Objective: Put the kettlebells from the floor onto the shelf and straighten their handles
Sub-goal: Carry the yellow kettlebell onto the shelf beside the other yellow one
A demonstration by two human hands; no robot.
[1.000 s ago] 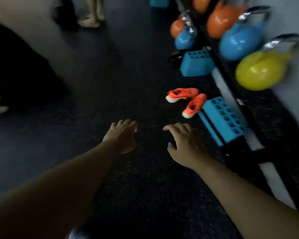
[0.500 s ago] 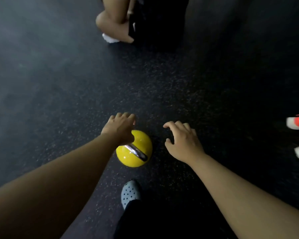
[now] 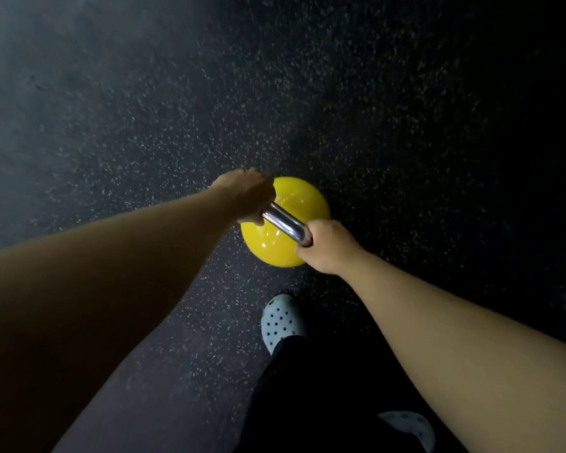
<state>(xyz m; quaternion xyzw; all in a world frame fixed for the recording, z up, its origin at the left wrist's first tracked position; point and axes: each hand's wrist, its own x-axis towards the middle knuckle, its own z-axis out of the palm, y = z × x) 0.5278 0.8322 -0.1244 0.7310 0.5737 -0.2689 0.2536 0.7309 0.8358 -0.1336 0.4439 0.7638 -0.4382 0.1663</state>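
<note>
A yellow kettlebell (image 3: 299, 199) with a shiny metal handle (image 3: 283, 221) stands on the dark speckled floor (image 3: 144, 125) in the middle of the view. My left hand (image 3: 247, 196) is wrapped around the far left end of the handle. My right hand (image 3: 329, 248) grips the near right end. The middle of the handle shows between the two hands. The shelf is out of view.
My foot in a pale perforated clog (image 3: 281, 322) stands just below the kettlebell, with a dark trouser leg (image 3: 324, 393) behind it. A second clog (image 3: 409, 426) shows at the bottom right. Only dark rubber floor surrounds the kettlebell.
The view swung from the shelf down to the floor. Both hands, open above the kettlebell half a second ago, have closed on its handle.
</note>
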